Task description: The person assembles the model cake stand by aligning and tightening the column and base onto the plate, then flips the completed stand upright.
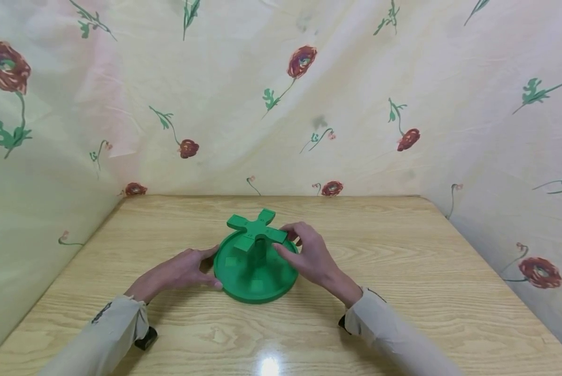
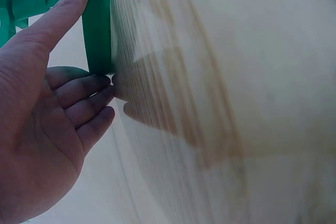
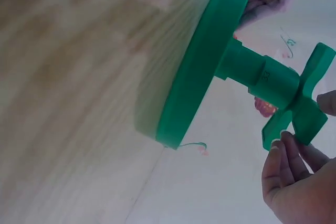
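Observation:
A round green base (image 1: 255, 298) with a raised rim lies flat on the table. From its middle rises a green post (image 3: 275, 80), marked 33 in the right wrist view. On top of the post sits a four-armed green cross (image 1: 256, 228). My left hand (image 1: 184, 269) holds the base's left edge, its thumb and fingers spread along the rim (image 2: 98, 30). At the cross's right side, my right hand (image 1: 315, 256) pinches one arm between thumb and fingertips. In the right wrist view, that arm hides part of the fingers.
The light wooden table (image 1: 379, 250) reaches back to a pale floral cloth (image 1: 224, 104), which also hangs at both sides. A bright reflection (image 1: 269, 365) shows on the table near the front. Black wrist cameras (image 1: 146, 338) stick out under the sleeves.

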The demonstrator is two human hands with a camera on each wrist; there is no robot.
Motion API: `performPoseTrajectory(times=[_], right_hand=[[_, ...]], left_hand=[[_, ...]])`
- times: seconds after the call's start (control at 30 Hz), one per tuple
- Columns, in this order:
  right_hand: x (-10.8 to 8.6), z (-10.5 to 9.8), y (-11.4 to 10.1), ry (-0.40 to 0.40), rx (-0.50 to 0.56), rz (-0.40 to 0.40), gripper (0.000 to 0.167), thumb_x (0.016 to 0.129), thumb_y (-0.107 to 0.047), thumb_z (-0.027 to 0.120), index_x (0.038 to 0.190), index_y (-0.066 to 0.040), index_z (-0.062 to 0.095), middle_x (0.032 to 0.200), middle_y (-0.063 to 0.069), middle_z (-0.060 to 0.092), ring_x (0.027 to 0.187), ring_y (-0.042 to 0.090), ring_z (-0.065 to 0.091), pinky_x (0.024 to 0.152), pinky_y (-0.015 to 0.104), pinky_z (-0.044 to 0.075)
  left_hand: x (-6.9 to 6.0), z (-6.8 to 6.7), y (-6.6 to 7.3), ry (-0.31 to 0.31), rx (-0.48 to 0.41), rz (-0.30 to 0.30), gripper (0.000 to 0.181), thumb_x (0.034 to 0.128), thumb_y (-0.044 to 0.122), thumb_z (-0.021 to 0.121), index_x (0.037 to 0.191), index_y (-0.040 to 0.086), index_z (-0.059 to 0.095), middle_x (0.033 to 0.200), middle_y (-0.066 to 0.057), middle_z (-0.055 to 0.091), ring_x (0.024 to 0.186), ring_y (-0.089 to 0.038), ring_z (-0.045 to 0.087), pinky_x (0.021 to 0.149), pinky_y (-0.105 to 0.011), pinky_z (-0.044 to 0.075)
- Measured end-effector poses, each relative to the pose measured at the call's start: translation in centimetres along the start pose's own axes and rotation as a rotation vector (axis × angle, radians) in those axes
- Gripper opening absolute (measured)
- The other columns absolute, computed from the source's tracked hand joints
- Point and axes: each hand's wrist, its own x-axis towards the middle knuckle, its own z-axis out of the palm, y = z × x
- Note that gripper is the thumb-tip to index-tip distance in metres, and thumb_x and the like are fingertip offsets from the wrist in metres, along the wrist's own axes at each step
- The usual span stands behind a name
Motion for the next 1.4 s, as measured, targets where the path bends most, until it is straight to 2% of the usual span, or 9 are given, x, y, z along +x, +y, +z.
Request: performPoseTrajectory(times=[0.1,0.2,0.37,0.47,0.7,0.9,1.03,1.17,1.4], right_hand=[[-0.2,0.2,-0.3,-0.004,0.031,-0.014,0.03,0.09,-0.005,0.08,0.115,0.004,0.066,0.098,0.01,0.066,0.088,0.031,0.062,0.07,0.044,0.057],[-0.3,0.2,-0.5,0.007,0.041,-0.09,0.024,0.091,-0.005,0.079,0.111,0.002,0.068,0.096,0.008,0.068,0.086,0.027,0.063,0.068,0.043,0.056],[0.1,0.0,-0.2,0.124,-0.03,-0.187,0.009,0.092,0.0,0.074,0.1,-0.002,0.07,0.09,0.006,0.067,0.081,0.023,0.061,0.064,0.04,0.052],[0.3,-0.1,0.0,0.143,-0.059,-0.129,0.016,0.093,-0.002,0.072,0.109,0.001,0.069,0.098,0.012,0.064,0.087,0.026,0.059,0.067,0.042,0.052],[0.7,-0.1,0.1,-0.025,-0.06,0.059,0.043,0.1,-0.013,0.071,0.137,0.005,0.06,0.126,0.018,0.061,0.111,0.037,0.057,0.084,0.048,0.054],[0.8,0.1,0.0,0.079,-0.06,0.002,0.011,0.097,-0.006,0.07,0.105,0.002,0.072,0.094,0.01,0.069,0.086,0.028,0.062,0.069,0.048,0.054],[1.0,0.0,-0.1,0.155,-0.084,-0.04,0.005,0.097,-0.003,0.069,0.096,0.0,0.072,0.085,0.007,0.068,0.078,0.023,0.061,0.063,0.042,0.051],[1.2,0.1,-0.2,0.15,-0.109,-0.012,0.009,0.097,-0.005,0.069,0.103,0.001,0.072,0.096,0.011,0.067,0.088,0.028,0.06,0.07,0.039,0.051],[1.0,0.2,-0.2,0.006,-0.122,0.084,0.037,0.098,-0.011,0.072,0.129,0.006,0.066,0.122,0.018,0.062,0.111,0.035,0.056,0.084,0.046,0.053]], left_hand=[[-0.1,0.0,0.1,0.0,-0.002,-0.004,0.102,0.0854,0.045,0.084,0.154,-0.012,0.035,0.151,-0.027,0.049,0.139,-0.038,0.047,0.109,-0.055,0.042],[-0.1,-0.1,0.1,-0.003,-0.002,0.0,0.102,0.0856,0.045,0.084,0.155,-0.01,0.035,0.149,-0.025,0.052,0.131,-0.033,0.054,0.107,-0.053,0.045],[-0.2,-0.3,0.2,-0.012,-0.015,0.013,0.102,0.0856,0.044,0.084,0.157,-0.008,0.034,0.145,-0.023,0.057,0.121,-0.026,0.058,0.103,-0.05,0.048],[-0.2,-0.3,0.2,-0.014,-0.021,0.008,0.102,0.0857,0.044,0.084,0.157,-0.009,0.033,0.148,-0.024,0.054,0.133,-0.033,0.054,0.107,-0.052,0.045],[-0.2,-0.2,0.1,-0.009,-0.019,0.007,0.102,0.0859,0.044,0.084,0.157,-0.008,0.033,0.147,-0.024,0.055,0.133,-0.034,0.054,0.107,-0.053,0.045],[-0.2,-0.3,0.1,-0.01,-0.016,0.009,0.101,0.086,0.044,0.084,0.156,-0.009,0.034,0.148,-0.025,0.053,0.134,-0.034,0.052,0.107,-0.053,0.044],[-0.2,-0.3,0.2,-0.012,-0.017,0.004,0.102,0.0858,0.044,0.084,0.156,-0.009,0.034,0.148,-0.025,0.053,0.133,-0.033,0.053,0.107,-0.053,0.045],[-0.1,-0.3,0.1,-0.012,-0.01,0.004,0.102,0.0859,0.044,0.084,0.156,-0.01,0.034,0.149,-0.026,0.051,0.135,-0.035,0.051,0.108,-0.053,0.044],[-0.2,-0.3,0.0,-0.008,-0.008,0.009,0.102,0.0858,0.044,0.084,0.155,-0.011,0.034,0.149,-0.026,0.052,0.135,-0.035,0.051,0.108,-0.053,0.044]])
